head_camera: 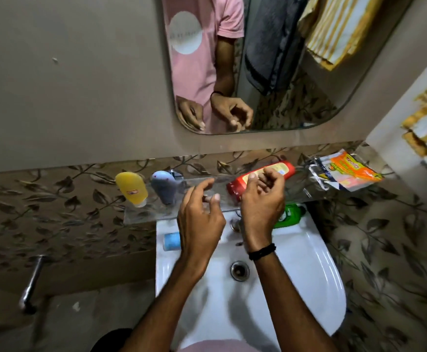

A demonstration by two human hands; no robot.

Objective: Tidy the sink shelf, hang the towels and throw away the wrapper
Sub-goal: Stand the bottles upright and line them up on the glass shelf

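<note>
Red bottle point(242, 182) lies on the glass shelf point(141, 214) just beyond the right hand point(262, 207)'s loosely curled, empty fingers point(270, 174).

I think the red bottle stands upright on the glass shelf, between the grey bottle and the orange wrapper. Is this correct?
Not quite. In the head view the red bottle lies on its side on the glass shelf, not upright. It is indeed between the grey bottle and the orange wrapper.

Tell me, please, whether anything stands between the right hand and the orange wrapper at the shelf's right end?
Nothing visible blocks it: the right hand hovers in front of the lying red bottle, and the shelf towards the orange wrapper looks bare.
</note>
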